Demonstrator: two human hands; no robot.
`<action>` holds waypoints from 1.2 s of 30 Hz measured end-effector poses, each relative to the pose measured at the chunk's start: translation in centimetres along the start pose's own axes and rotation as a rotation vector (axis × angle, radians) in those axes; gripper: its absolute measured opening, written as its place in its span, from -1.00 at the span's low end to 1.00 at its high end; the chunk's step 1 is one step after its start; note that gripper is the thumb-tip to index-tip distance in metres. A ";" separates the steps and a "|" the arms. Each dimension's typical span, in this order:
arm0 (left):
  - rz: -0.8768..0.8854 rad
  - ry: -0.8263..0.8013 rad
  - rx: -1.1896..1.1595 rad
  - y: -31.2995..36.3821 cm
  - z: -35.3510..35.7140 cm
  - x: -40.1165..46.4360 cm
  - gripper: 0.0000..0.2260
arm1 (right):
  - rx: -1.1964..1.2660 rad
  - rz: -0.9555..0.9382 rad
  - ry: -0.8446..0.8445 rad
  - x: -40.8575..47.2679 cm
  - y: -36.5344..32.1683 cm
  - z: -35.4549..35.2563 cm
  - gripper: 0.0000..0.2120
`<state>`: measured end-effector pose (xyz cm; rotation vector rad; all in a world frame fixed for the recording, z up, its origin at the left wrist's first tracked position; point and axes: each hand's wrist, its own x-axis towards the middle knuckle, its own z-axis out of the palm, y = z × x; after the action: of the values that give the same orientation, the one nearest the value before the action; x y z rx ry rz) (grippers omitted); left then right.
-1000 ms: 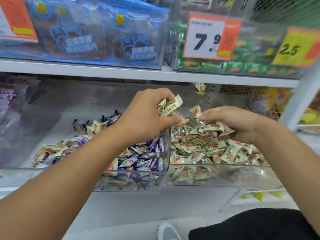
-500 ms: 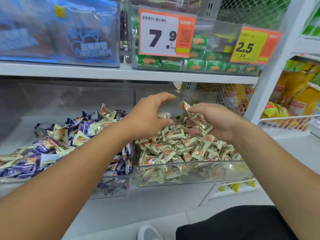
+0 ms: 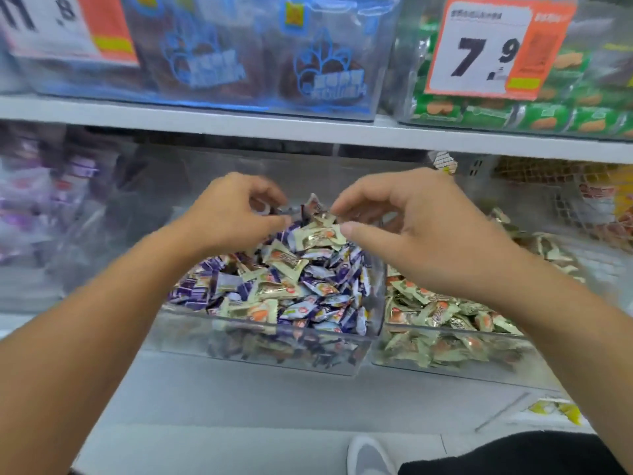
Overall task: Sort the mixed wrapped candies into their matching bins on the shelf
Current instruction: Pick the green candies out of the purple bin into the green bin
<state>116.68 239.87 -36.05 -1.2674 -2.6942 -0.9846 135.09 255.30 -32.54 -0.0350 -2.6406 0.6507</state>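
Observation:
Two clear bins stand side by side on the lower shelf. The left bin holds purple-wrapped candies mixed with cream-wrapped ones. The right bin holds only cream-wrapped candies. Both hands hover over the back of the left bin's heap. My right hand pinches a cream candy at the top of the pile between fingertip and thumb. My left hand is beside it with loosely curled fingers above the candies, and I see nothing held in it.
Just above the hands runs a white shelf board, carrying a bin of blue bags and green packets behind a 7.9 price tag. A wire basket stands at the right and purple packs at the left.
Both hands have moved from the right cream-candy bin to the left mixed bin. The handfuls of cream candies they held are gone. The view has swung left.

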 end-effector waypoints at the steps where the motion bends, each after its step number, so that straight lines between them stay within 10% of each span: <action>1: -0.032 -0.071 0.019 -1.0 -0.5 -0.7 -0.76 | -0.041 -0.007 -0.055 0.9 -0.6 1.3 -0.91; 12: 0.086 -0.049 0.089 -6.2 -1.8 -3.1 -0.91 | -0.457 0.114 -0.381 8.0 -2.3 8.5 -0.59; 22: -0.052 0.040 -0.423 -5.2 -1.7 -2.3 -0.82 | 0.733 0.389 -0.246 8.9 -1.4 8.0 -0.90; 29: -0.151 0.102 -0.484 -6.2 -1.4 -1.6 -0.80 | -0.291 0.090 -0.317 9.1 0.6 5.8 -0.75; 36: -0.139 0.017 -0.479 -6.5 -1.7 -2.2 -0.88 | -0.397 0.056 -0.458 8.7 1.3 5.6 -0.83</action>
<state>113.23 234.29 -38.74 -1.1166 -2.6535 -1.7272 124.83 255.12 -34.21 -0.0843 -3.1840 0.1479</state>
